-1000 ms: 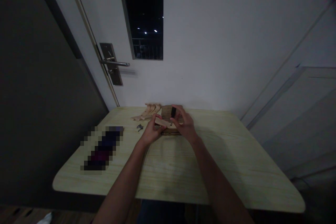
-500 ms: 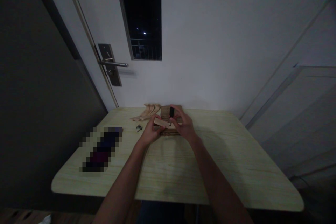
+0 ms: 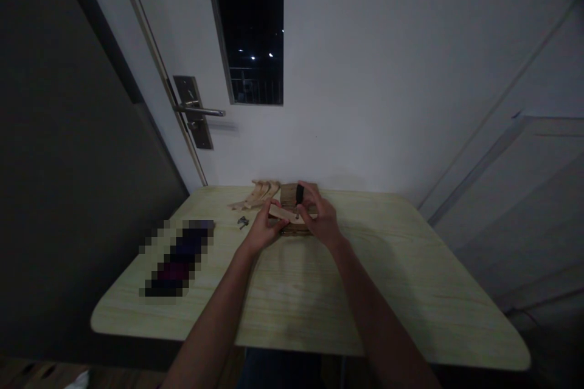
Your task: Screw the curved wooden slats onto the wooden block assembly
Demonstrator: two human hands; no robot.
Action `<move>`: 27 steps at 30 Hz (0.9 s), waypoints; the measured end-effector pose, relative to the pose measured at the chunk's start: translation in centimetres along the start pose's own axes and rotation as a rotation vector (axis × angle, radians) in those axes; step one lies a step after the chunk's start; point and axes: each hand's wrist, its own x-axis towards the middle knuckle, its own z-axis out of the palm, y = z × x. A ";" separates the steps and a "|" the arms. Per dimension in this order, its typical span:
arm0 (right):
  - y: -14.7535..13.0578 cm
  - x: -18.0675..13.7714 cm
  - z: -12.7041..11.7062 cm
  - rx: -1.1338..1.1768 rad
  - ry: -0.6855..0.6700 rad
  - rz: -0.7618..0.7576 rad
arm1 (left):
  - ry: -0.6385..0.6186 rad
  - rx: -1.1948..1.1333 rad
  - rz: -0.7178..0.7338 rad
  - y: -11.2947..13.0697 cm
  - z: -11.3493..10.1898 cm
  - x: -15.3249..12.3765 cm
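My left hand (image 3: 265, 228) pinches one end of a pale wooden strip (image 3: 280, 213), thumb in front and fingers behind. In my right hand (image 3: 323, 222) is a short black-handled screwdriver (image 3: 299, 194), held nearly upright. Its metal lower end meets the strip, or a screw in it; I cannot tell which. My right thumb lies beside that point, close to the strip's right part. Below and behind the strip are brown pieces of cardboard (image 3: 289, 193), partly hidden by my hands. Several small metal screws (image 3: 243, 222) lie left of my left hand.
More pale wooden pieces (image 3: 262, 191) are piled at the table's back edge, left of the cardboard. A blurred-out dark object (image 3: 182, 258) lies on the left of the light wood-grain table (image 3: 387, 292). Behind it stands a white door with a metal handle (image 3: 201, 111).
The view has shifted very slightly. Both hands keep their hold on the strip and the screwdriver, whose handle appears turned a little.
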 end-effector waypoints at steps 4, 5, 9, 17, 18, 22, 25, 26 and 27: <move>0.1 0.1 0.2 -0.037 0.037 -0.024 | -0.001 0.022 0.022 0.0 0.0 0.0; 0.1 0.1 0.3 -0.051 0.044 -0.030 | -0.005 0.021 0.022 0.0 0.0 0.0; -0.2 0.0 0.0 -0.077 0.039 -0.057 | -0.035 -0.013 -0.006 0.1 0.0 -0.1; -0.1 0.1 -0.4 0.003 -0.021 -0.092 | -0.020 -0.002 -0.001 0.0 0.0 0.0; -0.1 0.1 -0.4 -0.003 -0.013 -0.079 | -0.023 -0.004 0.001 0.0 0.0 0.0; -0.1 0.1 0.0 -0.022 0.024 -0.014 | -0.008 0.020 0.022 0.1 0.0 -0.1; -0.1 0.2 0.2 0.007 0.043 0.060 | -0.002 0.020 0.033 0.2 0.0 -0.1; -0.2 0.1 0.3 0.004 0.054 0.082 | -0.005 0.013 0.031 0.2 0.0 -0.1; -0.2 0.1 0.3 -0.004 0.065 0.097 | -0.008 0.006 0.027 0.1 0.0 -0.1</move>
